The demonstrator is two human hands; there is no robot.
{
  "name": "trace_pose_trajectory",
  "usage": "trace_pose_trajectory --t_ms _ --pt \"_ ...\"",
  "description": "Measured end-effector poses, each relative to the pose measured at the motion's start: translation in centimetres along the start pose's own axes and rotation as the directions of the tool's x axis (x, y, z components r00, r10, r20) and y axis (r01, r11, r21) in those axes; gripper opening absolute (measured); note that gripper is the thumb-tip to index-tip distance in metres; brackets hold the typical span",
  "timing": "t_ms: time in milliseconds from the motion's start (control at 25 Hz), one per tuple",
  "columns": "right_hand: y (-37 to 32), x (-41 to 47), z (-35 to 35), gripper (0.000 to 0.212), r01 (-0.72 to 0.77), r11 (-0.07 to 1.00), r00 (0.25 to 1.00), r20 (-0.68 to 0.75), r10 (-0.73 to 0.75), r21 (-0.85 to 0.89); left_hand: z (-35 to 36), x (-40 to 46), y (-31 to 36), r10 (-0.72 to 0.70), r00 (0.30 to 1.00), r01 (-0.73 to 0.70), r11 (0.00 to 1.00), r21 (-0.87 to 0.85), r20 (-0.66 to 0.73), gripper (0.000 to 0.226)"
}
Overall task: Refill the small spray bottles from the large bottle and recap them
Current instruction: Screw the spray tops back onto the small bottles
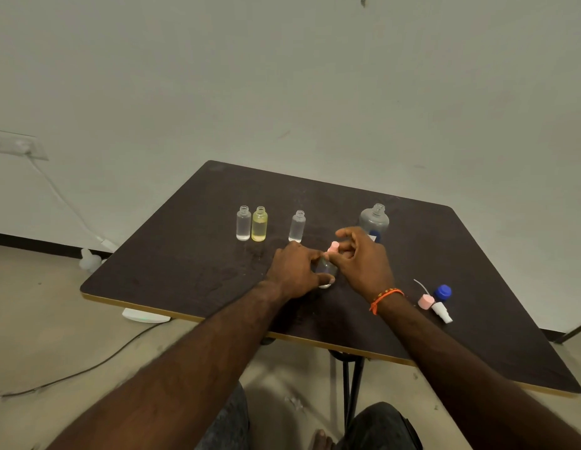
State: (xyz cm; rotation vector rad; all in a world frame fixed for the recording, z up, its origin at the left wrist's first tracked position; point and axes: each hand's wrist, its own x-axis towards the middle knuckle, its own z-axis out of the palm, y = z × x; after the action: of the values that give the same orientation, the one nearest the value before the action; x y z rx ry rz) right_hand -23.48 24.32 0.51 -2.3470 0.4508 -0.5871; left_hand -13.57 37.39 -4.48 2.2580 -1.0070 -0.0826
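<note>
dark table (185, 254) against pale wall (282, 76), beige floor (39, 319).

Both forearms reach fwd from 6 o'clock, converging mid-frame. Left hand (295, 271) curled, knuckles up, thumb and fingers wrapped round sthg small at its 3 o'clock side. Right hand (360, 258) meets it from 3 o'clock, fingertips pinching at 9 o'clock, index raised; orange band on right wrist

Small bottles: 4 — three uncapped at far left (243, 223), (259, 224), (297, 226), one held (326, 269). Large bottle (374, 221): 1. Loose caps, near right: 3 — pink spray cap (425, 301), white spray cap (442, 311), blue cap (443, 292).
</note>
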Motion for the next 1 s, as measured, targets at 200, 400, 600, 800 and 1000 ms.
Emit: trace_pose_trajectory --t_ms 200,400,600,800,1000 --pt "0.29 -0.11 -0.13 0.086 -0.008 1.000 0.991 0.132 0.006 0.015 0.02 -0.08 -0.47 0.047 0.999 -0.048 0.998 -0.040 -0.013 0.029" --pt "0.39 -0.16 -0.31 0.053 0.020 1.000 0.998 0.051 -0.021 0.022 0.33 0.21 -0.56 0.015 1.000 -0.015 0.998 -0.059 -0.002 0.048" --pt "0.78 -0.56 0.23 0.085 -0.020 0.997 0.993 0.115 0.012 0.070 0.36 0.31 -0.94 0.049 0.999 -0.050 0.998 -0.040 -0.015 0.029" --pt "0.78 -0.56 0.31 0.054 0.065 0.994 0.997 0.045 -0.069 0.085 0.82 0.47 -0.83 0.006 1.000 -0.006 0.999 -0.049 0.001 0.046" --pt "0.21 -0.09 0.49 0.087 -0.022 0.999 0.995 0.096 0.018 0.041 0.45 0.09 -1.06 0.061 0.998 -0.063 0.995 -0.076 -0.018 0.020"
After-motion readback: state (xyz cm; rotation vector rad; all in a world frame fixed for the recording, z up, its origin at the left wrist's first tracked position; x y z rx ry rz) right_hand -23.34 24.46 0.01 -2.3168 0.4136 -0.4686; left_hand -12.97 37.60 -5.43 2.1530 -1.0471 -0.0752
